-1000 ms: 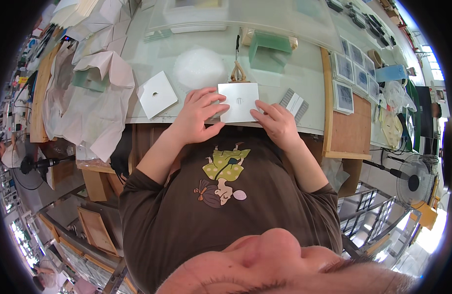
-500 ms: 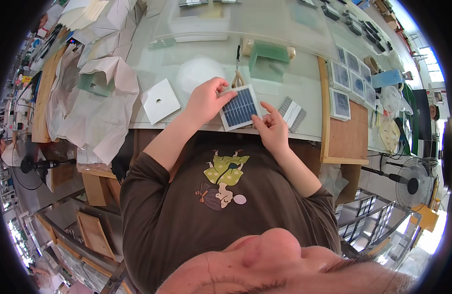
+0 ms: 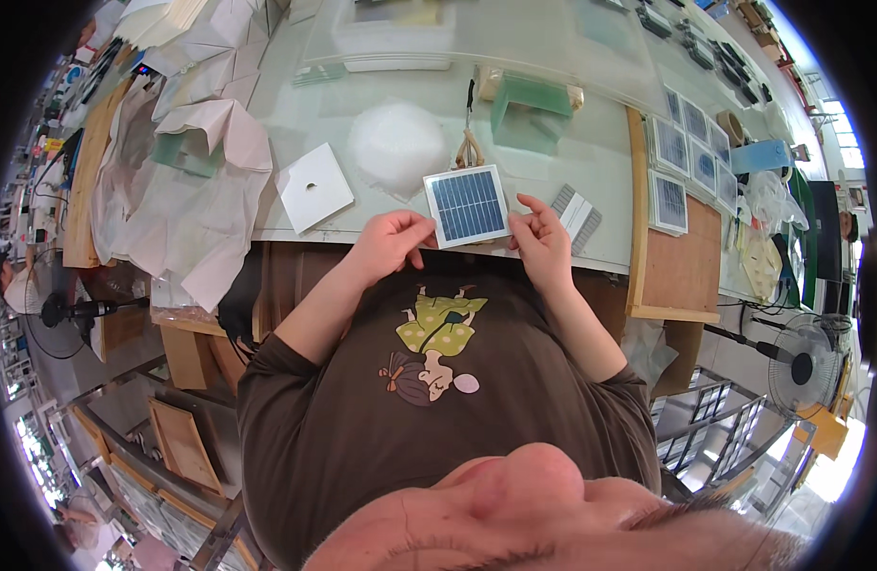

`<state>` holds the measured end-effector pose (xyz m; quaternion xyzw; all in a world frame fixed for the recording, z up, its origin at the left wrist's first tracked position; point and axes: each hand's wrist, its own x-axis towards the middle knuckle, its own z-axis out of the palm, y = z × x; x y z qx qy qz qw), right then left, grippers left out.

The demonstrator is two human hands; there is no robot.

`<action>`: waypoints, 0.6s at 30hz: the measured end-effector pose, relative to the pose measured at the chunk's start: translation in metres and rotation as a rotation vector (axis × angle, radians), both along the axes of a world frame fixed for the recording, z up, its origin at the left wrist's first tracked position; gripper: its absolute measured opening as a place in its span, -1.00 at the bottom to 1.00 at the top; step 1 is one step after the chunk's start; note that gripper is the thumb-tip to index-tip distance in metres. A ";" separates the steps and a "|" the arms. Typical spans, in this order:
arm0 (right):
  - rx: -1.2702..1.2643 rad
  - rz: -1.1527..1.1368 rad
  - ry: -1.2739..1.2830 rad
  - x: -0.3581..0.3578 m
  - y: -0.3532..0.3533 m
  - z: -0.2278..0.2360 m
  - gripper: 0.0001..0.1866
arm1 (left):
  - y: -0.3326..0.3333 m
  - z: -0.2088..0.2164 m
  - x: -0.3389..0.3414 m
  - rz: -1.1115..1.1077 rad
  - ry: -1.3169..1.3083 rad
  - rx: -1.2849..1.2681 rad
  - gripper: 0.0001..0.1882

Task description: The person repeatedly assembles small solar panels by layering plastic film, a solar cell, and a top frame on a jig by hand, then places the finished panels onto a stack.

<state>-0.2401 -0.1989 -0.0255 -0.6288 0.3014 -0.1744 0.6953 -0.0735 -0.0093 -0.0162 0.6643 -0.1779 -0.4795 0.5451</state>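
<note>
A small solar panel with dark blue cells and a white border is held near the table's front edge, face up. My left hand grips its left edge between thumb and fingers. At the right edge, my right hand pinches the panel's lower right part, index finger raised. Just beyond the panel lies a hand tool with tan handles. To the left are a round white mound and a white square piece with a small hole. Grey striped pieces lie right of my right hand.
A stack of greenish glass squares stands behind the panel. Crumpled white paper covers the table's left side. Several finished-looking panels sit in stacks on a wooden board at right. Large clear sheets lie at the back.
My left hand has moved from the panel's top left corner down to its left edge. The panel has turned to sit straighter, and my right hand has shifted slightly right.
</note>
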 end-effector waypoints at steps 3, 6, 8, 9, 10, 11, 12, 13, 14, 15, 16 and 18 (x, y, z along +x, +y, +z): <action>0.015 -0.001 0.033 0.007 0.003 0.009 -0.55 | -0.001 -0.003 -0.007 -0.034 0.192 0.040 -0.78; 0.045 -0.020 0.043 0.009 0.003 0.010 -0.52 | 0.000 -0.005 -0.012 -0.038 0.264 -0.007 -0.81; 0.059 -0.024 0.034 0.009 0.003 0.009 -0.51 | 0.001 -0.006 -0.013 -0.023 0.337 -0.055 -0.83; 0.068 -0.029 0.033 0.009 0.003 0.009 -0.51 | 0.002 -0.006 -0.015 -0.023 0.335 -0.057 -0.83; 0.076 -0.035 0.032 0.009 0.003 0.009 -0.51 | 0.001 -0.006 -0.016 -0.015 0.357 -0.073 -0.84; 0.075 -0.035 0.031 0.009 0.004 0.009 -0.51 | 0.002 -0.007 -0.018 -0.008 0.380 -0.089 -0.85; 0.077 -0.040 0.032 0.009 0.004 0.010 -0.52 | 0.002 -0.008 -0.018 -0.009 0.378 -0.091 -0.85; 0.080 -0.046 0.033 0.009 0.005 0.010 -0.52 | 0.002 -0.011 -0.019 0.003 0.393 -0.102 -0.85; 0.077 -0.046 0.032 0.010 0.005 0.011 -0.52 | 0.002 -0.012 -0.020 0.015 0.409 -0.114 -0.86; 0.077 -0.039 0.053 0.010 0.005 0.011 -0.53 | 0.002 -0.013 -0.021 0.014 0.408 -0.116 -0.86; 0.077 -0.032 0.075 0.010 0.004 0.011 -0.53 | 0.002 -0.014 -0.023 0.023 0.409 -0.131 -0.86; 0.121 -0.033 0.066 0.010 0.004 0.012 -0.55 | 0.002 -0.018 -0.024 0.031 0.408 -0.147 -0.86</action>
